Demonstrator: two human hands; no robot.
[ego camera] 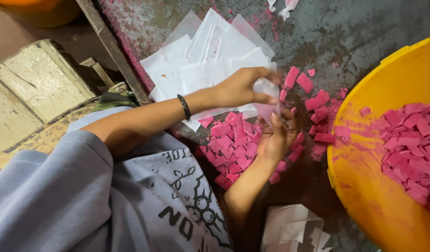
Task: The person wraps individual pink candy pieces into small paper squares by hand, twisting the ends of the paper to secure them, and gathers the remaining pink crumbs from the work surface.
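Head view, left hand [240, 87] pinching wrapper [267, 100], right hand [276, 137] cupped beneath, yellow tub [364, 140] rim near

Both hands meet at centre frame.
The left hand [240, 87] reaches in from the left, fingers pinched together; the right hand [276, 137] rises from below, palm up, fingers curled beneath it.

Thin, translucent, faintly glossy paper sheets [210, 56] at far centre. Chalky, matt pink blocks [233, 144], rough at the edges. Smooth, glossy yellow plastic tub [378, 186] at right. Dull, mottled grey table surface [345, 32], dusted with pink powder. Soft matt grey cloth sleeve [42, 196] near left. Worn, flaking painted wood [33, 88] far left.
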